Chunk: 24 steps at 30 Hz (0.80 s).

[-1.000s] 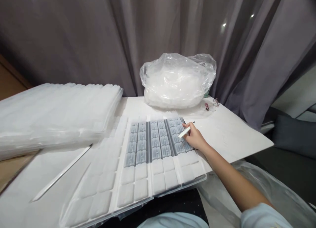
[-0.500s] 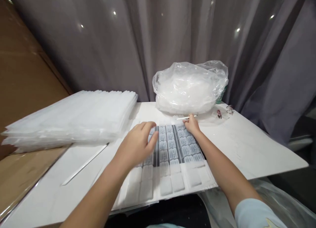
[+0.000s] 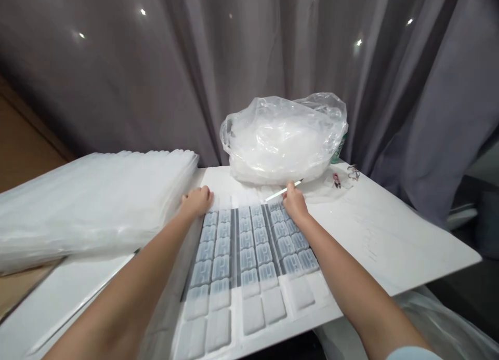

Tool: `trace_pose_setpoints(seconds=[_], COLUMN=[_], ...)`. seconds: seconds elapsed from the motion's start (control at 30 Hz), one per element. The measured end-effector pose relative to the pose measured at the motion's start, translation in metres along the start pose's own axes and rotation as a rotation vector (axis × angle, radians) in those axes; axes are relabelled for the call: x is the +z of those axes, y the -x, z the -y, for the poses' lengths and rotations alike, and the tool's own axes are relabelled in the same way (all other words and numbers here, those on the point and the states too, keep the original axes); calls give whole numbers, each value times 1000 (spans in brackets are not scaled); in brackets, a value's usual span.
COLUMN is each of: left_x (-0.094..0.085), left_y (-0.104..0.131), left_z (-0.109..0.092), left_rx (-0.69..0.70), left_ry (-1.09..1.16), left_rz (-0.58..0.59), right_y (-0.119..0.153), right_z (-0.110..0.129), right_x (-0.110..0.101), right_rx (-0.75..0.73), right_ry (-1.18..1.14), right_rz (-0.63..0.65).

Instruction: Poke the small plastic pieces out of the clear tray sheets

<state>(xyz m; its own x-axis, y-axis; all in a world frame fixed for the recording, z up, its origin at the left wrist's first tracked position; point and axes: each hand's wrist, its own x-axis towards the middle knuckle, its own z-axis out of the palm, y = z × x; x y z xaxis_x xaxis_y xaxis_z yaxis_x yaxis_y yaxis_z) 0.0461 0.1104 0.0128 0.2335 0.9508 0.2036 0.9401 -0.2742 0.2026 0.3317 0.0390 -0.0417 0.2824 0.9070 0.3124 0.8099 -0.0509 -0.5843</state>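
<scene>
A translucent plastic sheet with rows of moulded pockets lies in front of me, over a dark panel that shows through its middle and far part. My left hand is closed at its far left corner, fingers curled over the edge; the fingertips are hidden. At the far right corner my right hand is closed around a thin white pencil with a dark tip, its lower side resting against the sheet.
A thick stack of white translucent sheets is on the left, with cardboard under it. A clear bag of white material stands at the back. Small red-handled snips lie right of it. A long thin strip lies on the left.
My left hand has gone forward and left to the far corner and closed. My right hand stays at the far right while the pencil has tilted. The view has shifted rightward.
</scene>
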Motion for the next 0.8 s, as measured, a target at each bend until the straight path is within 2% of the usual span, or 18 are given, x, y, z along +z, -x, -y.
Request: trace_pose_setpoints(seconds=[0.1, 0.2, 0.27, 0.37, 0.43, 0.53, 0.6, 0.67, 0.8], left_x=[-4, -6, -2, 13, 26, 44, 50, 53, 50], left_y=[-7, -16, -21, -17, -3, 28, 46, 57, 61], left_z=[-3, -17, -37, -79, -108, -137, -145, -146, -144], left_rx=[-54, -28, 58, 278, 424, 514, 553, 593, 651], left_ry=[-115, -167, -162, -118, -97, -90, -87, -81, -73], left_rz=[-74, -84, -48, 71, 163, 279, 328, 353, 385], right_y=[0, -4, -5, 2, 18, 56, 82, 104, 128], right_z=[-1, -4, -5, -9, -15, -32, -48, -64, -80], right_x=[-2, -16, -35, -70, -90, -107, -110, -109, -108], right_rx=[13, 23, 23, 6, -24, -1, 63, 121, 203], right_ry=[-29, -86, -145, -306, -626, -1065, -1110, -1087, -988], right_rz=[-7, -33, -61, -94, -2, 279, 404, 466, 562])
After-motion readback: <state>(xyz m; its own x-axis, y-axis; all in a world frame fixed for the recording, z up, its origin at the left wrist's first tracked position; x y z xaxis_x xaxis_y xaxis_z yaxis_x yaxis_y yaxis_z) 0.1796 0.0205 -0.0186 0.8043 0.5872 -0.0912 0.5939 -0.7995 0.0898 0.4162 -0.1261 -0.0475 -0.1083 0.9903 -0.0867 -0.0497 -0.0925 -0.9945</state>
